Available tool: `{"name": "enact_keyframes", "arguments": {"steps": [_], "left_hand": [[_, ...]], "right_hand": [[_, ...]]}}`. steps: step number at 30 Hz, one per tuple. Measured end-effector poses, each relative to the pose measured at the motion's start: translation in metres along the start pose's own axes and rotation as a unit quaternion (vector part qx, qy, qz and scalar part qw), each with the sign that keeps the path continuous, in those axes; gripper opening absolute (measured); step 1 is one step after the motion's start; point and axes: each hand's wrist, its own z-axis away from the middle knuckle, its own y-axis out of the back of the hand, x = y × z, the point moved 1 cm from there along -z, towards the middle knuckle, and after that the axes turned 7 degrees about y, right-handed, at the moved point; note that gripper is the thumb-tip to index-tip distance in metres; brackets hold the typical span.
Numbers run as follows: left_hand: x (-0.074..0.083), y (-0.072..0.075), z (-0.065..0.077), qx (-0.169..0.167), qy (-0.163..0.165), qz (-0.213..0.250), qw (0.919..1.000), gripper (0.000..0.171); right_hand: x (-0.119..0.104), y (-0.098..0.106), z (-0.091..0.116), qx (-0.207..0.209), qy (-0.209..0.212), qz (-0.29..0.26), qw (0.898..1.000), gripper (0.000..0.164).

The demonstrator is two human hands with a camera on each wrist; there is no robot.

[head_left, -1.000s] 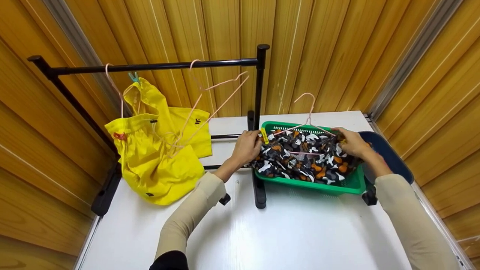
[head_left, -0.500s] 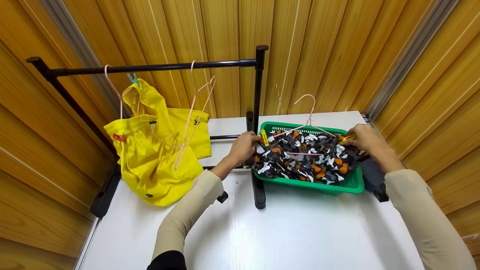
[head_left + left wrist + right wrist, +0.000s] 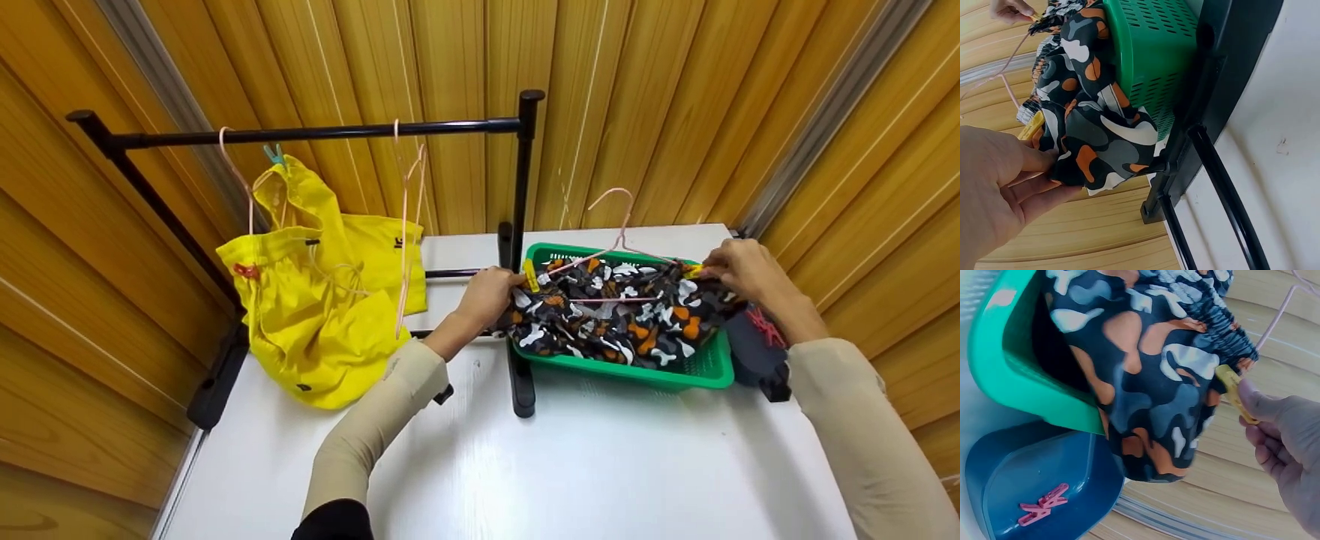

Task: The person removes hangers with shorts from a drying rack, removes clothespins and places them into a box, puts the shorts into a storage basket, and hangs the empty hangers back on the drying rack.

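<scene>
A camouflage-print garment (image 3: pixel 637 330) in black, grey, white and orange lies over a green basket (image 3: pixel 615 369), its gathered waistband spread along a pink wire hanger (image 3: pixel 624 217). My left hand (image 3: pixel 486 296) grips the cloth at the left end, beside a yellow clothespin (image 3: pixel 531 276); the left wrist view shows thumb and fingers curled on the fabric (image 3: pixel 1100 146). At the right end, my right hand (image 3: pixel 1292 444) pinches a second yellow clothespin (image 3: pixel 1237 394) between thumb and fingers. That clothespin sits right at the waistband's edge.
A black rack (image 3: pixel 322 133) stands at left with a yellow garment (image 3: pixel 322 322) clipped to a hanger and a bare pink hanger (image 3: pixel 405 240). Right of the basket, a dark blue bin (image 3: pixel 1044 467) holds pink clothespins (image 3: pixel 1044 503). Wood-patterned walls (image 3: pixel 450 60) enclose the table.
My right hand has moved right from over the garment's end, and the yellow clothespin there now shows. The bare hanger on the rack has swung round. The left hand stays on the cloth.
</scene>
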Motion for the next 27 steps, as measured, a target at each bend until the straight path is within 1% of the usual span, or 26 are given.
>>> {"name": "enact_keyframes", "arguments": {"steps": [2, 4, 8, 10, 11, 12, 13, 15, 17, 19, 21, 22, 25, 27], "left_hand": [[0.0, 0.001, 0.0, -0.003, 0.002, 0.007, 1.0, 0.026], [-0.001, 0.002, -0.001, -0.006, -0.002, 0.014, 0.9999, 0.025], [-0.003, 0.004, -0.003, -0.007, -0.009, 0.002, 0.9999, 0.027], [-0.005, 0.004, -0.003, -0.01, -0.008, -0.008, 0.9999, 0.028], [-0.006, 0.004, -0.004, -0.012, -0.008, -0.012, 0.9998, 0.029], [-0.006, 0.003, -0.004, -0.014, -0.008, -0.013, 0.9998, 0.029], [-0.007, 0.003, -0.004, -0.017, -0.009, -0.013, 0.9997, 0.03], [-0.007, 0.002, -0.004, -0.016, -0.012, -0.012, 0.9997, 0.029], [-0.008, 0.002, -0.005, -0.015, -0.016, -0.014, 0.9997, 0.029], [-0.009, 0.0, -0.005, -0.013, -0.017, -0.016, 0.9996, 0.03], [-0.009, -0.001, -0.005, -0.014, -0.019, -0.018, 0.9996, 0.031], [-0.008, -0.002, -0.005, -0.015, -0.02, -0.018, 0.9995, 0.031], [-0.006, -0.005, -0.004, -0.015, -0.023, -0.014, 0.9995, 0.032], [-0.005, -0.007, -0.003, -0.013, -0.027, -0.012, 0.9995, 0.031]], "right_hand": [[0.002, 0.0, -0.001, 0.015, 0.017, 0.002, 1.0, 0.006], [0.004, 0.0, -0.002, 0.022, 0.03, 0.005, 0.999, 0.005], [0.011, -0.003, -0.003, 0.041, 0.085, 0.038, 0.995, 0.007], [0.017, -0.005, -0.001, 0.055, 0.094, 0.044, 0.993, 0.009], [0.02, -0.006, 0.001, 0.062, 0.09, 0.046, 0.993, 0.01], [0.025, -0.007, 0.003, 0.07, 0.076, 0.045, 0.994, 0.01], [0.029, -0.008, 0.006, 0.078, 0.052, 0.04, 0.995, 0.012], [0.04, -0.009, 0.014, 0.091, -0.019, 0.022, 0.995, 0.016], [0.051, -0.011, 0.023, 0.093, -0.097, 0.009, 0.991, 0.023], [0.062, -0.013, 0.034, 0.078, -0.176, -0.011, 0.981, 0.031], [0.072, -0.017, 0.047, 0.05, -0.245, -0.018, 0.968, 0.038], [0.077, -0.019, 0.054, 0.031, -0.271, -0.014, 0.962, 0.041], [0.09, -0.029, 0.079, -0.035, -0.329, -0.001, 0.944, 0.047], [0.098, -0.036, 0.096, -0.089, -0.354, 0.007, 0.931, 0.048]]}}
